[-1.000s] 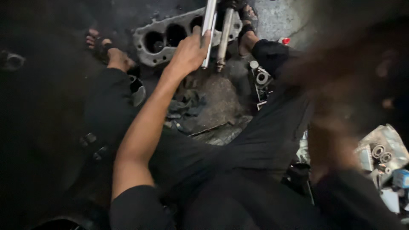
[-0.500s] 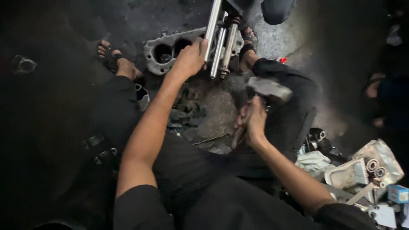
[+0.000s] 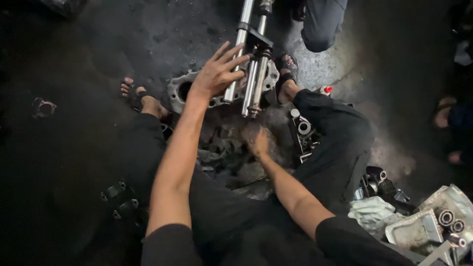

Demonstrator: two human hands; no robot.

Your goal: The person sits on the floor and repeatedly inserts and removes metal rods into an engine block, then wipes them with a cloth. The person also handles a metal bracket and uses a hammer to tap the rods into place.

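Left hand (image 3: pixel 217 74) is up at twelve o'clock, fingers spread wide, fingertips touching the shiny fork tubes (image 3: pixel 249 64) that run up toward the top edge. Under the tubes lies a grey metal plate with round holes (image 3: pixel 180 91). Right hand (image 3: pixel 257 141) is low in the middle, on a heap of greasy metal scraps (image 3: pixel 231 157) between the knees; blurred, so its fingers can't be read. At four o'clock, bearings (image 3: pixel 451 221) beside a white rag (image 3: pixel 372 212).

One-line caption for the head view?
Seated person's left hand on chrome fork tubes; right hand among greasy parts.
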